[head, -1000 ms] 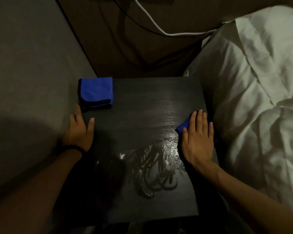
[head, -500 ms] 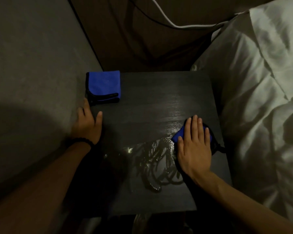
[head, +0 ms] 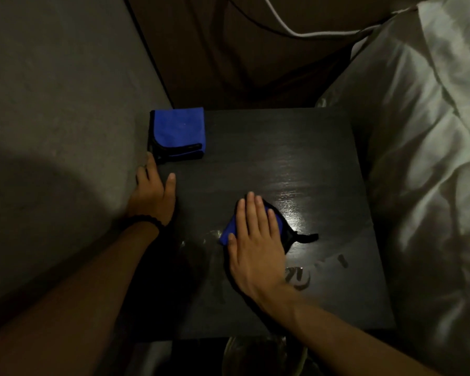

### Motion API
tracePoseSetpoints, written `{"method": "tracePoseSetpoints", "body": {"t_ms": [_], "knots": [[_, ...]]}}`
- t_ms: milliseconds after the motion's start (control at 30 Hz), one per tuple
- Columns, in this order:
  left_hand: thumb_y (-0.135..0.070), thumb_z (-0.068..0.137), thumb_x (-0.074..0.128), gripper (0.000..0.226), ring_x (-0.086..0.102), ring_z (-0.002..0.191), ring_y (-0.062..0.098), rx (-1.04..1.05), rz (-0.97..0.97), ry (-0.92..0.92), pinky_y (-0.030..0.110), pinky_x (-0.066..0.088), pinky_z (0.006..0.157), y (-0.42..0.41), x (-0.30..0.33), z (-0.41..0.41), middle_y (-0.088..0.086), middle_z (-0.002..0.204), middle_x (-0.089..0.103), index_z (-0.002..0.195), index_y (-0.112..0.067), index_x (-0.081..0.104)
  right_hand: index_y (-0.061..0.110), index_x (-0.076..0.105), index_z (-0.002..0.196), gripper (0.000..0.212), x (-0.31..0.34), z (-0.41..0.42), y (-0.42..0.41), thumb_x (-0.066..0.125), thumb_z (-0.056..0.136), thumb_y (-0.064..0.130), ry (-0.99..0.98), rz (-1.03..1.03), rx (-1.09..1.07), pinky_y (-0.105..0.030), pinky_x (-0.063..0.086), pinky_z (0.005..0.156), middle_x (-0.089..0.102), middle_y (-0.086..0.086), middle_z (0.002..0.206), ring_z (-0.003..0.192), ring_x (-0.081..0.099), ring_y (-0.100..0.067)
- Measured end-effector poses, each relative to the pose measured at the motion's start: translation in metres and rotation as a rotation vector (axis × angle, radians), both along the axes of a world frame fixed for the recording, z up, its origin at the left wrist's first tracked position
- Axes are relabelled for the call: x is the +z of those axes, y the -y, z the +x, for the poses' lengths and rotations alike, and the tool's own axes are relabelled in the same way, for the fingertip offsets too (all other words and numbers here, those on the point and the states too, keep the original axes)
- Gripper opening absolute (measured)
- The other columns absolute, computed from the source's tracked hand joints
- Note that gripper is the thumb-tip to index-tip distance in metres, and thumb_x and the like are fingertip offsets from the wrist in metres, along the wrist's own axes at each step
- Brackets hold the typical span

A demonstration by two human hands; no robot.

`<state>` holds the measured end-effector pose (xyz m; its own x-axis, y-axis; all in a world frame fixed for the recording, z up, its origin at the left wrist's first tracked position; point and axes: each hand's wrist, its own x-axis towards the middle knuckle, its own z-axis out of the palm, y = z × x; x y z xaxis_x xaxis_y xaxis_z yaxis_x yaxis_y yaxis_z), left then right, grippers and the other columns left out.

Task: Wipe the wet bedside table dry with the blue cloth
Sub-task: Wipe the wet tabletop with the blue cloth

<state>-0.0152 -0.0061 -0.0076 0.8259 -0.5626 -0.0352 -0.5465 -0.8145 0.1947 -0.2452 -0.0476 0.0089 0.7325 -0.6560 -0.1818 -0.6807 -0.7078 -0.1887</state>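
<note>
Wall surface (head: 52, 104) fills the left side, and against it the left hand (head: 152, 194) rests at the left edge of the table (head: 255, 137), fingers straight and relaxed, its grip holding nothing, as if steadying the top. Just beyond its fingertips a second folded blue cloth (head: 178, 131) lies idle at the far-left corner. Toward the middle, the right hand (head: 255, 245) lies flat, fingers extended, pressing the blue cloth (head: 227, 233) onto the table; the cloth peeks out blue on the thumb side and shows its dark edging and a tab on the little-finger side. What the next stroke turns on: shiny water streaks (head: 299, 278) lie just right of and nearer than the wrist, with fainter wetness left of the thumb. The right hand is plainly the nearer one, so a pull back and rightward looks fitting. White bedding (head: 423, 158) borders the table's right side.
</note>
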Motion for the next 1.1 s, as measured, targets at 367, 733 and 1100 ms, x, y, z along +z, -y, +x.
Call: {"method": "tracePoseSetpoints", "body": {"t_ms": [367,733,1100], "knots": [[-0.037,0.096,0.05,0.063,0.056,0.09,0.039,-0.013,-0.033,0.086,0.046,0.047,0.073,-0.002,0.002,-0.006,0.026,0.123,0.051,0.145,-0.004,0.031,0.012,-0.006,0.162,0.067,0.02,0.007,-0.005,0.002,0.104,0.045,-0.032,0.095,-0.089,-0.043,-0.018,0.123,-0.021,-0.012,0.168,0.153,-0.025,-0.023],[-0.046,0.098,0.039,0.069,0.047,0.115,0.034,0.036,-0.004,-0.05,0.046,0.04,0.094,0.002,0.004,0.0,0.018,0.138,0.039,0.152,-0.016,0.01,0.008,-0.01,0.161,0.064,0.005,0.014,-0.015,0.008,0.108,0.04,0.005,0.017,-0.199,-0.046,-0.01,0.125,-0.019,-0.018,0.167,0.154,-0.02,-0.029],[-0.045,0.094,0.045,0.068,0.04,0.121,0.035,0.023,0.007,-0.06,0.045,0.041,0.095,0.006,0.001,0.008,0.019,0.142,0.03,0.148,-0.013,0.019,0.007,-0.01,0.16,0.066,-0.004,0.034,-0.02,0.004,0.105,0.041,0.005,-0.01,-0.027,-0.048,-0.006,0.126,-0.017,-0.019,0.167,0.155,-0.017,-0.031]]}}
